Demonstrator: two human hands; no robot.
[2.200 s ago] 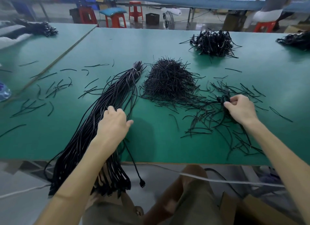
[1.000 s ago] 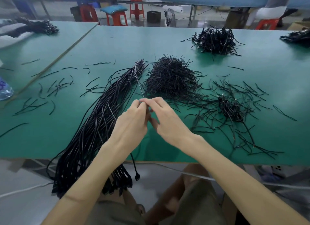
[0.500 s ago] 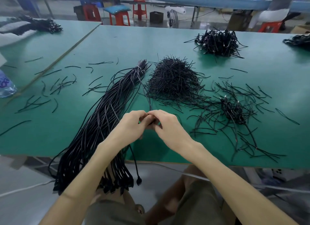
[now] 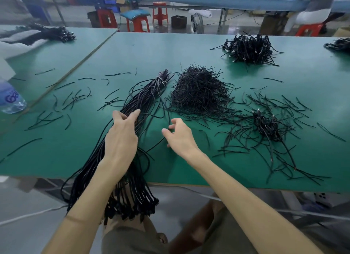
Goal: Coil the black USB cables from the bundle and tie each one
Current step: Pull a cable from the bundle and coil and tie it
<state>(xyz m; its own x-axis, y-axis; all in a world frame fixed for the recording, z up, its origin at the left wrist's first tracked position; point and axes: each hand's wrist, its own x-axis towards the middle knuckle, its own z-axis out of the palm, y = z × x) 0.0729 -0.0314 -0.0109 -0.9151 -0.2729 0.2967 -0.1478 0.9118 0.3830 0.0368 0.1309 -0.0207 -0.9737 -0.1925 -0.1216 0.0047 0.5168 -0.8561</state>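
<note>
A long bundle of black USB cables (image 4: pixel 144 96) lies diagonally on the green table (image 4: pixel 132 53), tied at its far end, with its plug ends hanging over the near edge. My left hand (image 4: pixel 121 138) rests on the bundle, thumb and curled fingertips pinching strands at its top. My right hand (image 4: pixel 180 138) hovers just right of the bundle, its thumb and curled fingers around a single loose cable (image 4: pixel 166 109) that runs up toward the tied end. A few coiled cables (image 4: pixel 267 125) lie to the right.
A heap of black twist ties (image 4: pixel 198 90) sits beyond my right hand, with loose ties scattered around. A pile of coiled cables (image 4: pixel 248 49) lies at the far right. A water bottle (image 4: pixel 11 100) stands at the left edge. A seated person is at the far bench.
My hands, which pinched one cable together in front of me, have parted. The left moved up onto the bundle; the right shifted right, with the single cable still in its fingers.
</note>
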